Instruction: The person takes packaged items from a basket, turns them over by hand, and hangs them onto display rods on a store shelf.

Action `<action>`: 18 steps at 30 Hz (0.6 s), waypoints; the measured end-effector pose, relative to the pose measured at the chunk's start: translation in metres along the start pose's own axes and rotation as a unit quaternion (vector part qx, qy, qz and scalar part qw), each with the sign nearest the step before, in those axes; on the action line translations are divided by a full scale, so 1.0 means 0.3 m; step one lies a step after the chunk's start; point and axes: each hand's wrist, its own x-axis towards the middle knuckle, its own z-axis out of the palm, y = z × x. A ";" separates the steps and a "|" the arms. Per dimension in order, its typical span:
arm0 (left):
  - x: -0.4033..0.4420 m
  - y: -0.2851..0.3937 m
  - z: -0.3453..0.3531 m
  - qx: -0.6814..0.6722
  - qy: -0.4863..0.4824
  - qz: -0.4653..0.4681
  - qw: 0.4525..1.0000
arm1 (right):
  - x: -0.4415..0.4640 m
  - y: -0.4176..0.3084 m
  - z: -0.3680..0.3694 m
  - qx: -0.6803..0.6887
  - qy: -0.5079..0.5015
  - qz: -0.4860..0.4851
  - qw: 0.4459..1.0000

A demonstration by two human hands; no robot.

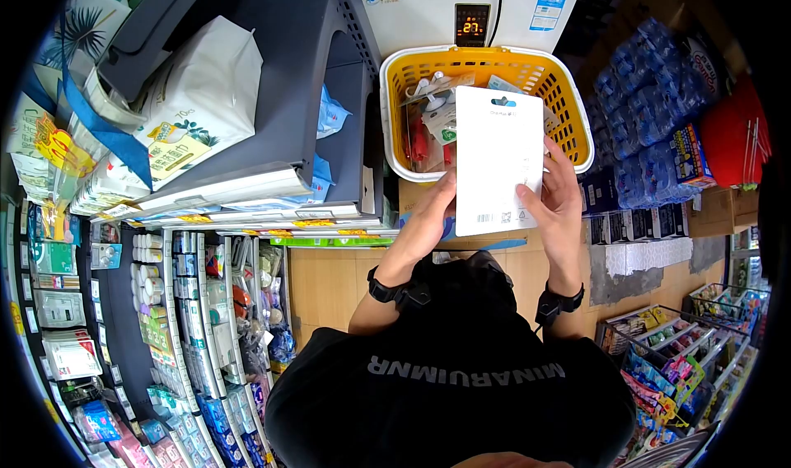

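A flat white retail package (pixel 498 159) with a hang hole at its top is held up in front of me. Its face carries small print, with a barcode and a square code near the bottom. My right hand (pixel 556 196) grips the right edge, thumb on the front and fingers round the side and behind. Along the left edge my left hand (pixel 428 221) holds on, its fingers partly hidden by the package. Just beyond is a yellow and white plastic basket (pixel 568 130) containing several packaged items, among them white hooks or handles (pixel 432 89) and a red item (pixel 418 138).
A white appliance (pixel 420 7) with a lit display stands behind the basket. Dark shelving (pixel 272 130) with white bags (pixel 206 89) rises at left. Packs of blue bottles (pixel 647 97) are stacked at right. Product racks (pixel 684 353) stand at lower right, above wooden flooring (pixel 329 278).
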 end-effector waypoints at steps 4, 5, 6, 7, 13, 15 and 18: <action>-0.003 0.003 0.013 -0.027 -0.018 -0.003 0.999 | -0.007 -0.014 0.008 0.007 -0.033 0.042 0.999; -0.002 0.000 0.011 -0.036 -0.027 0.007 0.999 | -0.010 -0.011 0.006 0.012 -0.047 0.070 0.996; -0.002 0.001 0.009 -0.036 -0.027 0.008 0.999 | -0.010 0.004 0.006 0.011 -0.047 0.070 0.996; 0.000 0.001 0.007 -0.042 -0.036 0.009 0.998 | -0.009 0.030 0.006 -0.025 -0.046 0.026 0.998; 0.004 -0.022 0.004 -0.017 -0.053 0.079 0.995 | -0.023 -0.013 0.023 -0.260 -0.081 -0.095 0.958; 0.004 -0.015 0.012 0.021 -0.059 0.113 0.992 | -0.037 -0.017 0.039 -0.221 -0.105 -0.064 0.968; -0.009 -0.008 0.022 0.028 -0.038 0.123 0.991 | -0.062 -0.017 0.061 -0.109 -0.118 -0.009 0.987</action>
